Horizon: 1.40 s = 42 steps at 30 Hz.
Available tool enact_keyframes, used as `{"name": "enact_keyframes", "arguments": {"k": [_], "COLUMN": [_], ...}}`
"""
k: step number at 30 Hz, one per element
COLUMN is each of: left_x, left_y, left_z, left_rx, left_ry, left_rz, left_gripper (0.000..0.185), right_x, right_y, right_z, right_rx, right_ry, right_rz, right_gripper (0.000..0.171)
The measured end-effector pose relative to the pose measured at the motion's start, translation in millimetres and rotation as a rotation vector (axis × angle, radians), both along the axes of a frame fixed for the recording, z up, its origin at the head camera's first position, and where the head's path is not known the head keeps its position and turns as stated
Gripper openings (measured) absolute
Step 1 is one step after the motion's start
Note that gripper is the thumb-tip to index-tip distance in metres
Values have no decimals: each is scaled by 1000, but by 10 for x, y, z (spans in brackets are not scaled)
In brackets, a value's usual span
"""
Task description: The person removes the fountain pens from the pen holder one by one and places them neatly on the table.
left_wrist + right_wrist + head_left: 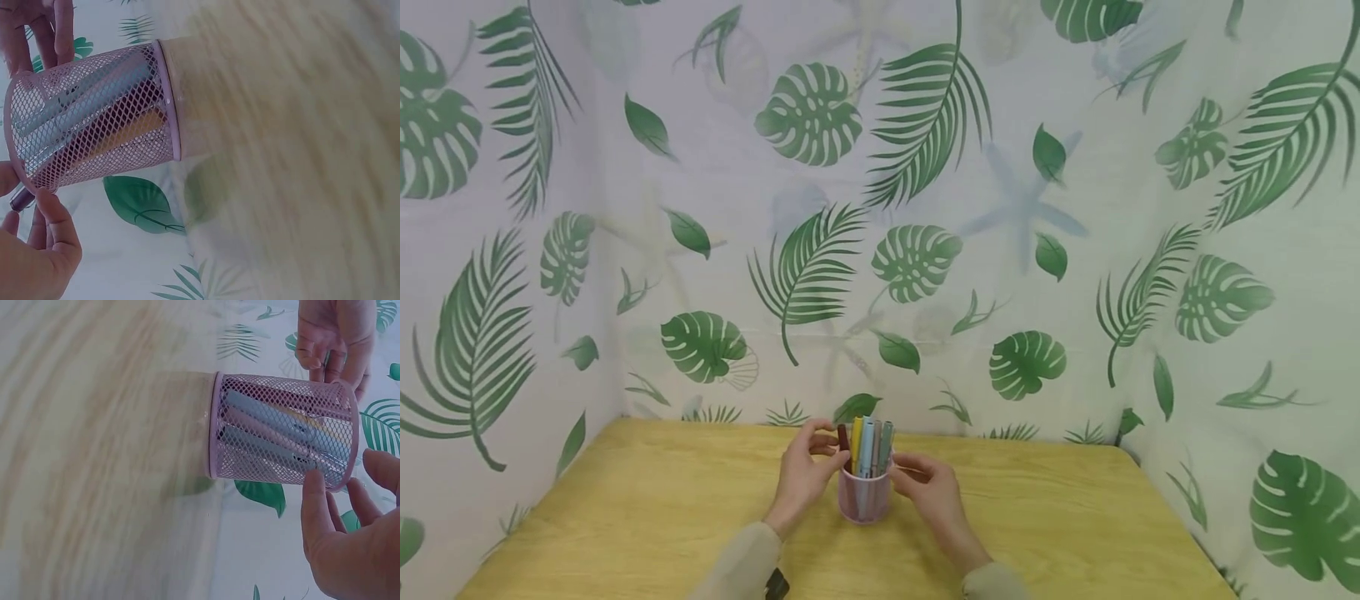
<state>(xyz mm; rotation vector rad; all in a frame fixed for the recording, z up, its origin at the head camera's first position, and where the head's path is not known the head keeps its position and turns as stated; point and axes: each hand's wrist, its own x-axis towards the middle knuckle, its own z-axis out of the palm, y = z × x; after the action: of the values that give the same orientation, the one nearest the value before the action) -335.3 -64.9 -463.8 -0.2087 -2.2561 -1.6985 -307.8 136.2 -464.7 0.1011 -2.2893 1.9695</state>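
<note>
A pink mesh pen holder [865, 498] stands on the yellow wooden table [647, 508], filled with several pens [868, 446] in yellow, blue and grey. My left hand [833, 448] is at the holder's left rim. Its thumb and fingers pinch the cap of a dark maroon pen [842, 436], whose tip also shows in the left wrist view [22, 199]. My right hand [901, 471] holds the holder's right side near the rim; its thumb [314, 490] lies on the mesh [281, 431]. The left wrist view shows the holder [94, 119] with the pens inside it.
Leaf-printed cloth [925, 250] walls in the table at the back and on both sides. The table's back edge runs close behind the holder. Bare wood lies to the left and right of my hands.
</note>
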Motion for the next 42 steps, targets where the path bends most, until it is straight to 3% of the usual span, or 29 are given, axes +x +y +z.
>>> {"name": "enact_keyframes", "arguments": {"k": [8, 17, 29, 42], "left_x": [-47, -84, -151, -171], "left_y": [15, 42, 11, -8], "left_z": [-1, -31, -2, -11], "left_rx": [17, 33, 35, 44], "left_ry": [32, 16, 2, -21], "left_rz": [28, 14, -44, -74], "left_gripper": [43, 37, 37, 32], "right_x": [-47, -44, -40, -39], "right_y": [-63, -81, -116, -89], "right_z": [0, -27, -28, -16], "right_rx": [54, 6, -40, 15], "right_ry": [-12, -20, 2, -26], "right_rz": [-41, -51, -59, -27], "right_gripper": [34, 33, 36, 36]}}
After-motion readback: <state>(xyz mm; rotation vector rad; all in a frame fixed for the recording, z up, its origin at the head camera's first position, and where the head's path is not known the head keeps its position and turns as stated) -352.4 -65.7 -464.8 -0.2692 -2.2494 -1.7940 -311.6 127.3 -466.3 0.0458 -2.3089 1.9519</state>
